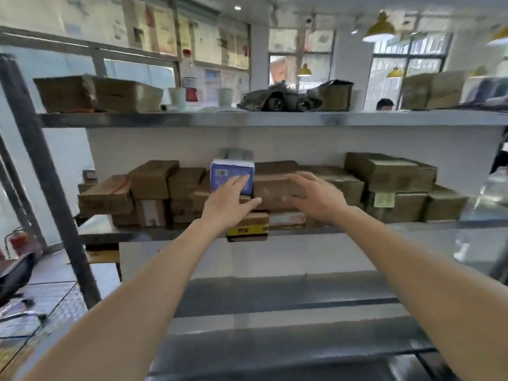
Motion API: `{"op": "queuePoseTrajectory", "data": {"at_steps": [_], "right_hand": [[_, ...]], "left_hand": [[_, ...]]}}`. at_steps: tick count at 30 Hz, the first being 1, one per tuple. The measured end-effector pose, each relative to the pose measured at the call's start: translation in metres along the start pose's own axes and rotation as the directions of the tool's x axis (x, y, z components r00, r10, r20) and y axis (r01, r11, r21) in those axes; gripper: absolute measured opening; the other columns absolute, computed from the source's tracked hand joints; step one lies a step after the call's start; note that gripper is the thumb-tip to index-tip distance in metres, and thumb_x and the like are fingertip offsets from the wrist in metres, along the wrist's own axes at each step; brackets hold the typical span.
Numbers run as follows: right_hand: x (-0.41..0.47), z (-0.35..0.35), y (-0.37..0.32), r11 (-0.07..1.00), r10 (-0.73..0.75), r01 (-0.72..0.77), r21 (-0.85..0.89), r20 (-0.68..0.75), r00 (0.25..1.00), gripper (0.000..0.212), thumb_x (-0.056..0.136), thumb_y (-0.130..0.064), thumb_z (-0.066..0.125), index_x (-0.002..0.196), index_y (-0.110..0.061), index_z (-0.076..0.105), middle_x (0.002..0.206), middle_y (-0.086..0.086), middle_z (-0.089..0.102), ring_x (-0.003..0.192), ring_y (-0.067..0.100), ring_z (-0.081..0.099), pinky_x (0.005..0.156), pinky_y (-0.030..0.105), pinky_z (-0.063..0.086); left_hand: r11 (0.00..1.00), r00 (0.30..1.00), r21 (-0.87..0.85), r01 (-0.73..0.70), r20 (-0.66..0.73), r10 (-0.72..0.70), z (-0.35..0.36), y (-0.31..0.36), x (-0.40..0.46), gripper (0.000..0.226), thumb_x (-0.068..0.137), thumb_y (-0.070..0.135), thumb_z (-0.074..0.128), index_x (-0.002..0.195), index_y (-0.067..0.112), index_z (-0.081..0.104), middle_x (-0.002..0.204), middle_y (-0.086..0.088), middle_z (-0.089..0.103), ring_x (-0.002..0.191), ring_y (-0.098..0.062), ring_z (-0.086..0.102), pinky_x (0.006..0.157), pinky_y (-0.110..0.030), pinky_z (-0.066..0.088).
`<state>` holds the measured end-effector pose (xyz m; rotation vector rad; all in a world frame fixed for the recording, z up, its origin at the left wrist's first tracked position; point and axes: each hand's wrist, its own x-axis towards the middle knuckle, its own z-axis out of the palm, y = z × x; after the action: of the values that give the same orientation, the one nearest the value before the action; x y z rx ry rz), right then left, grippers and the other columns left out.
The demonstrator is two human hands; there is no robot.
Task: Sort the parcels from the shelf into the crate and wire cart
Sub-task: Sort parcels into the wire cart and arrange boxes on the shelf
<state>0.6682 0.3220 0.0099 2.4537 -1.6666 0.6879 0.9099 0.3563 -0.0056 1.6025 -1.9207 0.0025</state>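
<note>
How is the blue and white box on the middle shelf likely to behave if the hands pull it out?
The blue and white box stands tall on stacked brown parcels, so it may tip. Its flat sides look stiff, probably easy to hold. The left hand and right hand are both open.

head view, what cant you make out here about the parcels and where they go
- Crate and wire cart: neither clearly in the head view; only wire mesh at the lower left edge.
- Labels on the blue box and the brown parcels: too blurred to read.
- Contact: left hand overlaps the blue box, right hand the brown parcels; touching or not, cannot tell.
- Parcels behind the hands: hidden.
</note>
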Motion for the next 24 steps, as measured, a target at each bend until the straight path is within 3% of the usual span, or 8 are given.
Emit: {"op": "queuePoseTrajectory", "data": {"at_steps": [11, 16, 24], "right_hand": [[-0.084, -0.077, 0.236, 0.962, 0.249, -0.254, -0.095, -0.064, 0.966, 0.069, 0.093, -0.071, 0.050, 0.154, -0.048, 0.031, 0.163, -0.008, 0.033, 0.145, 0.022, 0.040, 0.111, 0.049, 0.041], [-0.110, -0.091, 0.315, 0.929, 0.344, -0.350, -0.117, -0.074, 0.936, 0.067, 0.092, -0.072, 0.050, 0.153, -0.050, 0.031, 0.161, -0.009, 0.036, 0.139, 0.023, 0.048, 0.103, 0.052, 0.050], [-0.126, -0.097, 0.445, 0.852, 0.505, -0.511, -0.113, -0.083, 0.859, 0.071, 0.092, -0.072, 0.051, 0.155, -0.047, 0.029, 0.164, -0.008, 0.030, 0.141, 0.022, 0.045, 0.102, 0.048, 0.050]], "left_hand": [[0.968, 0.971, -0.123, -0.217, 0.080, 0.227, 0.135, 0.216, 0.065, 0.071, 0.097, 0.061, 0.053, 0.157, 0.030, 0.033, 0.163, 0.005, 0.032, 0.149, -0.017, 0.031, 0.115, -0.042, 0.037], [0.945, 0.945, -0.192, -0.266, 0.141, 0.294, 0.195, 0.289, 0.091, 0.071, 0.097, 0.059, 0.054, 0.158, 0.029, 0.032, 0.163, 0.004, 0.033, 0.147, -0.020, 0.035, 0.113, -0.045, 0.040], [0.911, 0.910, -0.277, -0.306, 0.195, 0.365, 0.315, 0.377, 0.138, 0.072, 0.096, 0.062, 0.055, 0.157, 0.030, 0.034, 0.160, 0.007, 0.036, 0.144, -0.019, 0.039, 0.109, -0.042, 0.041]]}}
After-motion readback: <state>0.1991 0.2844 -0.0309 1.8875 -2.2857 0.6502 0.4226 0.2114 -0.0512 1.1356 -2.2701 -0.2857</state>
